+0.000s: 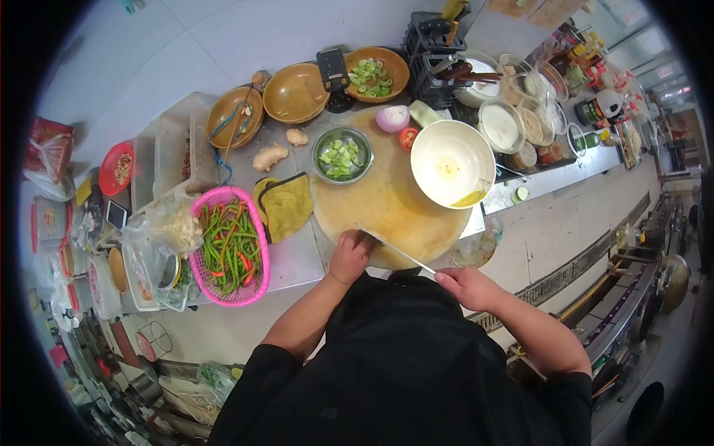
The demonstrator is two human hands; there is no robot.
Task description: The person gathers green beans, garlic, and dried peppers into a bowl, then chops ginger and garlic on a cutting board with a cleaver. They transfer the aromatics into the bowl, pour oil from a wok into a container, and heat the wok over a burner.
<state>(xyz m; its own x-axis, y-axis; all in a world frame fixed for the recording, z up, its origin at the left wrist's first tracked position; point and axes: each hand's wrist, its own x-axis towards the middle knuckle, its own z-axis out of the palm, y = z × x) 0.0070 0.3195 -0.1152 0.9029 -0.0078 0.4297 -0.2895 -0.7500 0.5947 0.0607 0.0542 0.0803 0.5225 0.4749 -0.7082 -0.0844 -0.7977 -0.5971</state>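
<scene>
- Metal counter (pixel 297 260) beneath a crowded spread of bowls and food; from my overhead view, a round yellowish wooden chopping board (pixel 387 215) sits at its near edge.
- Across the board's near part I see the long pale-bladed knife (pixel 398 250), slanting from upper left down to the right hand (pixel 465 288), which is closed around its handle end.
- The left hand (pixel 351 256) is at the board's near-left edge, fingers bent beside the blade's far end; I cannot tell whether it grips anything.
- Further back on the board, I have a round metal bowl (pixel 364 166) of chopped green pieces (pixel 340 157) at left and a large cream-white bowl (pixel 439 149) at right.
- Behind those, a cut purple onion (pixel 392 118) lies near a red tomato piece (pixel 408 138).
- To my left, a mustard-yellow cloth (pixel 282 207) lies between the board and a pink plastic basket (pixel 262 245) of green and red peppers (pixel 229 245).
</scene>
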